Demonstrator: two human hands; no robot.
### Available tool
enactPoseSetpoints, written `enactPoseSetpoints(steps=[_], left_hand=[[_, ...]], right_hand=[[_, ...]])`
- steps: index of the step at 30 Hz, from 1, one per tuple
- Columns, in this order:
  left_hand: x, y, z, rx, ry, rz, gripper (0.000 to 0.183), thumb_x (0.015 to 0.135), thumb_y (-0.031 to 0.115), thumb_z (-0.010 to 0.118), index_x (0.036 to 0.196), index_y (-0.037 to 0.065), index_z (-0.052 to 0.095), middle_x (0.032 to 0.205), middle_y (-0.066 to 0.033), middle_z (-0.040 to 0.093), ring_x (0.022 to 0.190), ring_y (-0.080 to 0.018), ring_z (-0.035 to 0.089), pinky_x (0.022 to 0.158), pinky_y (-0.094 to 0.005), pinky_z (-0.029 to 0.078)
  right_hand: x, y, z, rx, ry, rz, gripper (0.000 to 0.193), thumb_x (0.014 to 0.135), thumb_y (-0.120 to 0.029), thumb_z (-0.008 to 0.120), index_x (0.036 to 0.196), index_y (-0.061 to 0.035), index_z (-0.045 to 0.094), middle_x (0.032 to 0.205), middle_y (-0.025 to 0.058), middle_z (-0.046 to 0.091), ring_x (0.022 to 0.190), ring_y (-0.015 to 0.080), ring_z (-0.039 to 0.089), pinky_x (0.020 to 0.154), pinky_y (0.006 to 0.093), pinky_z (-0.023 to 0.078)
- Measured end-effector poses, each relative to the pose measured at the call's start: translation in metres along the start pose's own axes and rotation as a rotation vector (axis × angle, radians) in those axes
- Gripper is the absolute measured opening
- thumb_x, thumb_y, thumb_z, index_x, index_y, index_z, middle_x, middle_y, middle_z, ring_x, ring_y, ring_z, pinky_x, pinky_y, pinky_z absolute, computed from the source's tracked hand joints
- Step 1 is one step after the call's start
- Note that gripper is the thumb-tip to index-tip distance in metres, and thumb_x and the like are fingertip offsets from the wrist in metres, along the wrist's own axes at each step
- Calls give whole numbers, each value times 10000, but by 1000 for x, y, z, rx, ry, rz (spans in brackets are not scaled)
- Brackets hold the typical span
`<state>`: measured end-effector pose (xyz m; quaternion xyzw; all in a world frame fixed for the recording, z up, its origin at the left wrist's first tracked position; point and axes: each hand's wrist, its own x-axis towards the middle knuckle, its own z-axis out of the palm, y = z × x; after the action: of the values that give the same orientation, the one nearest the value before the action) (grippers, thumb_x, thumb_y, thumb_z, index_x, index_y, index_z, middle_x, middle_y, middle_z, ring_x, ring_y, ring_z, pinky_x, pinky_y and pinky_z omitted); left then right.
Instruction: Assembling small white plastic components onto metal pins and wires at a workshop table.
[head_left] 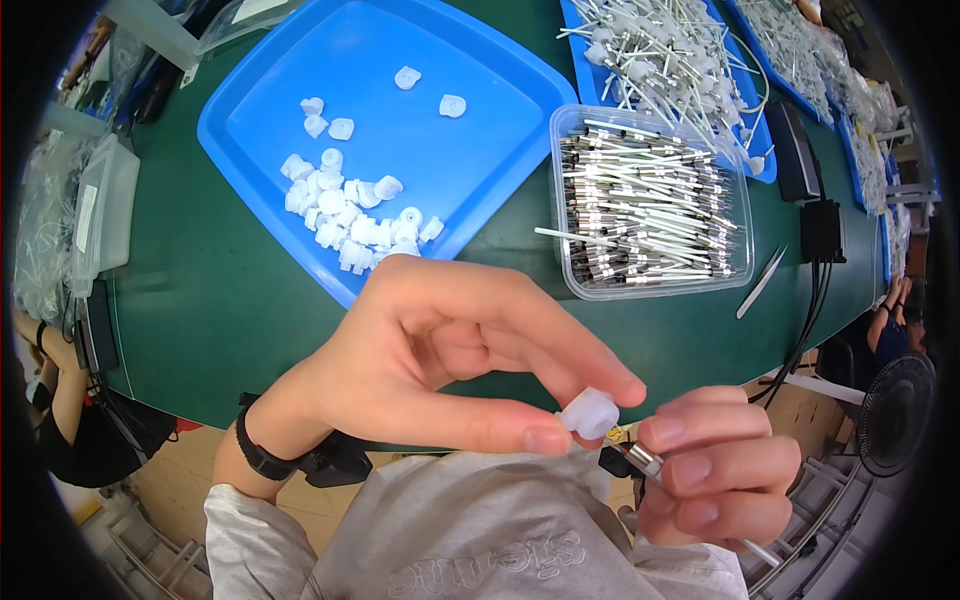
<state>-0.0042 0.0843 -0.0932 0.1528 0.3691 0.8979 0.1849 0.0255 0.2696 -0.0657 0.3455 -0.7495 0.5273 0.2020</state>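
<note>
Head view: the left hand (385, 375) reaches in from the lower left of the frame, its thumb and index fingertip pinched on a white plastic cap (590, 412) at the lower centre right. The grip is closed to the width of this cap, while the palm behind it stays hollow. Just beside it, the right hand (720, 465) curls its fingers around a metal-tipped rod (643, 459), whose pale end shows below the hand. The metal tip points up and left toward the cap, with a small yellow piece (617, 434) between them; whether they touch I cannot tell.

A blue tray (300, 75) fills the upper left and centre, with loose white caps (347, 215) heaped near its lower corner and a few scattered higher up. Right of it, a clear container (650, 292) is packed with similar rods (650, 215), one sticking out over its left wall. Behind that, at the upper right, another blue tray (768, 160) bears a tangle of white rods. Tweezers (761, 283) lie right of the container on the green table (220, 330). Black wristband (262, 455) on the left wrist.
</note>
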Motion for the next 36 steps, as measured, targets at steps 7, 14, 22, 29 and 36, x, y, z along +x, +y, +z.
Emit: enactPoseSetpoints(steps=[7,14,22,29,36], left_hand=[[-1,0,2,-5,-4,-7,284,589,-97,670,859,-85,583,838,-241,593,845,-330,596,836,-501,438],[0,-3,-2,21,-17,-9,280,596,-106,662,863,-78,583,838,-230,595,858,-328,592,843,-500,433],[1,-4,-1,21,-26,4,280,604,-105,661,870,-73,581,837,-222,594,859,-322,593,854,-500,425],[1,-6,-2,24,-12,23,279,607,-101,661,873,-65,585,840,-219,591,842,-307,600,875,-494,412],[0,-5,-1,29,1,-4,273,602,-100,660,865,-63,602,839,-217,592,836,-314,602,874,-501,411]], right_hand=[[3,-2,3,-15,13,-4,238,711,9,592,789,-107,399,832,43,456,704,212,569,549,296,456],[12,-5,-2,-25,-123,60,239,728,-22,613,794,-94,395,823,55,463,698,219,574,537,308,464],[12,-7,-4,-49,-134,51,225,739,-25,610,819,-76,405,834,76,470,700,238,580,542,325,471],[6,-3,-5,-81,-84,-35,230,720,31,595,852,-48,423,849,108,468,713,261,580,558,330,474],[1,-2,3,-41,10,10,237,722,13,611,825,-55,410,839,92,465,712,249,580,552,324,472]])
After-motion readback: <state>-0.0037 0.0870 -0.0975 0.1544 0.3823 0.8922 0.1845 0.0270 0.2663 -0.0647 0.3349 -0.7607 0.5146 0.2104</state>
